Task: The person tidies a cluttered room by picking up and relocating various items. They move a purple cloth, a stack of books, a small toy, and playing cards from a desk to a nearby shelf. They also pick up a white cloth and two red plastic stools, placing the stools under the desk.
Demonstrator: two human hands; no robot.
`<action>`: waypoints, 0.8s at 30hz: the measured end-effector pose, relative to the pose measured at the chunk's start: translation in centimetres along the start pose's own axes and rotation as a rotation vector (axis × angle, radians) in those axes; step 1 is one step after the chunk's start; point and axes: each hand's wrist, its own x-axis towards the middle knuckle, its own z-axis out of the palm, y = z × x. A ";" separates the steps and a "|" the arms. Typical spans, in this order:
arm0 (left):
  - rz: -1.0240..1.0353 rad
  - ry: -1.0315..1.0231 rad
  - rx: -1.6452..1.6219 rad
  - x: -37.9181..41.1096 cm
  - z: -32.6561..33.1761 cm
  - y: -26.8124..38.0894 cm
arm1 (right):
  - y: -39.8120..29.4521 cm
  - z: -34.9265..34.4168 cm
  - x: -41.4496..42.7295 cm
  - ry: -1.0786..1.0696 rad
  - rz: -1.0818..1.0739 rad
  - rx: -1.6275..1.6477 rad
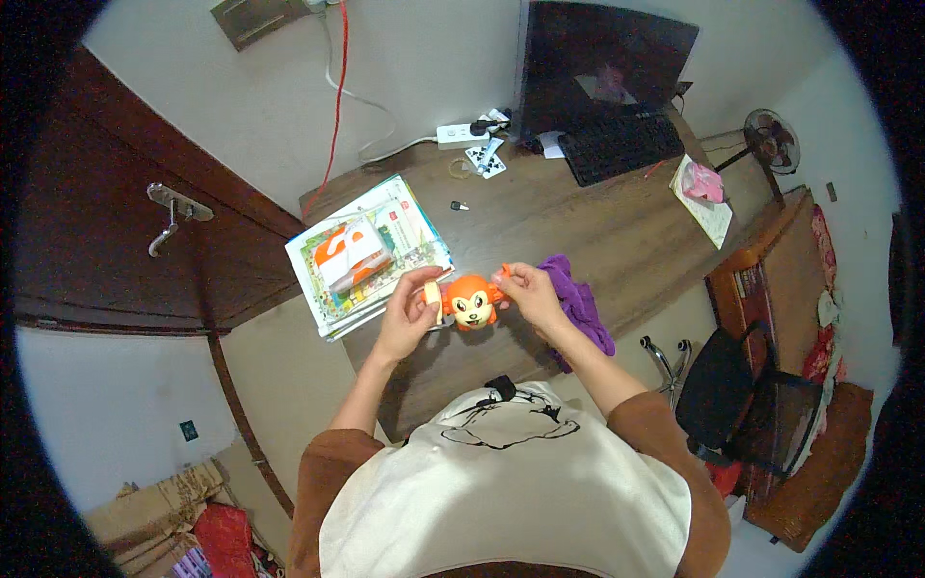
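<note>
Between my hands, above the wooden desk [506, 224], is an orange toy monkey [473, 302] with a cream face turned up to me. My left hand [410, 312] grips a cream and orange part at the toy's left side. At its right side, the fingers of my right hand [526, 290] pinch an orange part, perhaps a limb or the tail. A purple cloth [582, 311] lies on the desk just beyond my right hand and under the forearm.
Books and papers [426, 242] lie at left, a white and orange packet [353, 253] on them. Farther back are a key [459, 206], playing cards [491, 165], a power strip [462, 136], a keyboard [621, 144] and a monitor [607, 65]. A pink item [702, 182] rests on paper at right.
</note>
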 end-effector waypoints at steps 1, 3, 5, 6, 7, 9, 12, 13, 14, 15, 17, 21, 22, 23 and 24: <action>-0.005 0.020 0.002 -0.8 0.0 -0.2 | 0.3 0.4 -0.4 -0.005 0.017 0.032; -0.094 0.037 0.094 -2.1 -0.3 -0.8 | 0.8 0.9 -1.2 -0.019 0.089 0.036; -0.142 0.051 0.190 -3.4 -0.9 -2.4 | 1.7 1.0 -2.0 -0.040 0.128 0.090; -0.218 0.020 0.171 -4.1 -0.8 -1.8 | 1.9 1.1 -2.4 -0.053 0.132 0.132; -0.167 0.002 0.178 -4.6 -0.7 -2.2 | 2.1 1.0 -2.7 -0.070 0.159 0.144; -0.339 -0.089 0.230 -5.7 -1.2 -2.5 | 2.4 0.9 -3.2 -0.089 0.206 0.172; -0.255 -0.049 0.162 -6.4 -0.2 -2.6 | 2.6 1.4 -4.3 -0.140 0.221 0.216; -0.250 -0.003 0.143 -6.5 0.2 -2.5 | 2.8 1.7 -4.4 -0.160 0.199 0.231; -0.283 0.037 0.004 -6.5 0.1 -3.7 | 2.7 2.2 -4.2 -0.199 0.192 0.212; -0.293 0.101 -0.134 -6.5 0.3 -3.5 | 2.4 2.4 -4.0 -0.248 0.200 0.219; -0.230 0.159 -0.157 -7.2 -0.1 -4.4 | 1.5 2.3 -2.9 -0.354 0.219 0.229; -0.166 0.208 -0.062 -9.0 -0.5 -4.4 | 3.8 0.0 4.7 -0.341 0.175 -0.134; -0.202 0.244 -0.105 -9.5 -0.2 -3.7 | 4.0 -0.3 6.6 -0.292 0.075 -0.316; -0.173 0.258 -0.080 -10.1 -0.4 -4.4 | 4.2 -0.3 8.6 -0.241 -0.026 -0.498; -0.194 0.275 -0.046 -10.6 -0.5 -4.3 | 4.5 -0.2 10.6 -0.187 -0.128 -0.671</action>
